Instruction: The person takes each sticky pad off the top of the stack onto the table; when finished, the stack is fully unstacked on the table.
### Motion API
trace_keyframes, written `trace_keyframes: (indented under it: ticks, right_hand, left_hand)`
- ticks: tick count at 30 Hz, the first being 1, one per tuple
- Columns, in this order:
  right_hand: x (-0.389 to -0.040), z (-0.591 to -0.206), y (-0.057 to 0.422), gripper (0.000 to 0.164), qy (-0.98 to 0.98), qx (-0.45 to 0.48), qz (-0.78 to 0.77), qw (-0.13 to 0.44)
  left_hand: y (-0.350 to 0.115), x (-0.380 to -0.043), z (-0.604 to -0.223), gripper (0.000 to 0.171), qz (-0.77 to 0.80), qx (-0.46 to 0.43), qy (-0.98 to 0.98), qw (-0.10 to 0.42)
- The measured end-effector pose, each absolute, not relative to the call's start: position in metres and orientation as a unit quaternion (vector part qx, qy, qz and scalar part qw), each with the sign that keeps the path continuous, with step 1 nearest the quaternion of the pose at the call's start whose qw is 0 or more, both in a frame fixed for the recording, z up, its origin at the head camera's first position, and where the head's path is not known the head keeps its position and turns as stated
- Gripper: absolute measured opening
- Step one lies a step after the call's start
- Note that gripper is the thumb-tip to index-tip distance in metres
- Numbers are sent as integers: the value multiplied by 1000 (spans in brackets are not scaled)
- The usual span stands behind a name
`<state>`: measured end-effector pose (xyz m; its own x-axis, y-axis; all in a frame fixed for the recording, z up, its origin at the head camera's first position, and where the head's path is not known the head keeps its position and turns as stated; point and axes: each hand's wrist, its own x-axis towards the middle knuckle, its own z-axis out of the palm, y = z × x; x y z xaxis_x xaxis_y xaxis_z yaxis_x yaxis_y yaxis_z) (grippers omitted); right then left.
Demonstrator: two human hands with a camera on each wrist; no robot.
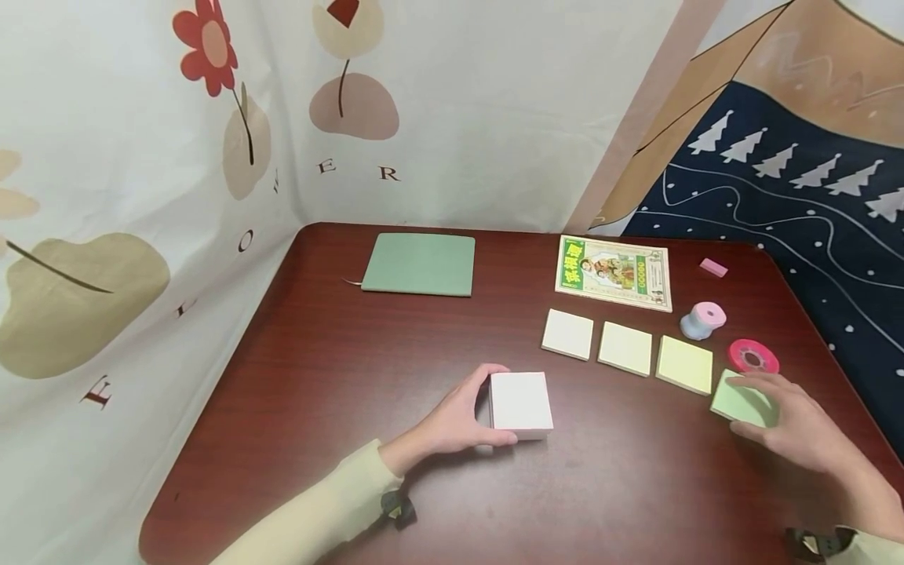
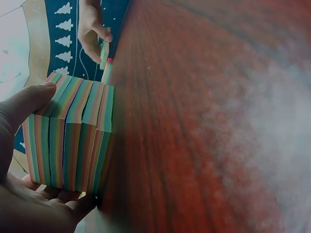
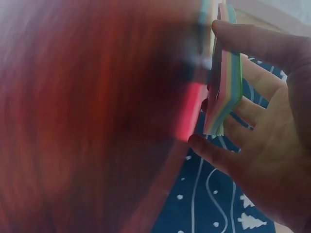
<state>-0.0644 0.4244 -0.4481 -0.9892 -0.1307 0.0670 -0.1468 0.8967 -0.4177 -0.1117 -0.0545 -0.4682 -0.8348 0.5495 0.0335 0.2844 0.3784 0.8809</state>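
Note:
My left hand (image 1: 455, 417) grips a stack of sticky note pads (image 1: 520, 400) at mid-table, thumb on the near side and fingers on the far side. From the left wrist view, the stack's edges (image 2: 73, 131) show several pads with bands of pink, yellow, blue and green. At the right, my right hand (image 1: 808, 428) pinches a sticky note pad with a green top (image 1: 741, 400) between thumb and fingers. This pad's striped edge (image 3: 228, 92) faces the right wrist camera. Leftward from it run a yellow pad (image 1: 684, 364), a cream pad (image 1: 625, 348) and a white pad (image 1: 568, 334) in a slanting row.
A pink ring-shaped roll (image 1: 736, 348) lies just beyond the right hand. Behind it stand a pink-and-blue spool (image 1: 699, 323) and a small pink block (image 1: 713, 267). An illustrated booklet (image 1: 613, 273) and a green notebook (image 1: 420, 264) lie along the table's back edge, by a hanging cloth.

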Motion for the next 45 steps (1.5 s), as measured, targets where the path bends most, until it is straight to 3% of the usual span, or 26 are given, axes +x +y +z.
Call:
trace_keyframes:
  ticks: [21, 30, 36, 40, 45]
  right_hand:
    - [-66, -457, 436, 67, -974, 76, 214, 15]
    - [-61, -438, 431, 63, -982, 56, 179, 29]
    - [-66, -406, 392, 57, -979, 79, 179, 63]
    - [-73, -394, 345, 53, -964, 152, 205, 74]
    - [-80, -394, 277, 54, -943, 248, 219, 45]
  left_hand:
    - [-55, -112, -468, 83, 495, 255, 820, 135]
    - [-55, -112, -468, 84, 498, 252, 818, 138]
    - [-54, -113, -469, 84, 500, 256, 816, 137]
    - [-55, -113, -469, 84, 498, 259, 817, 134]
    - [-56, -113, -468, 85, 498, 265, 815, 133]
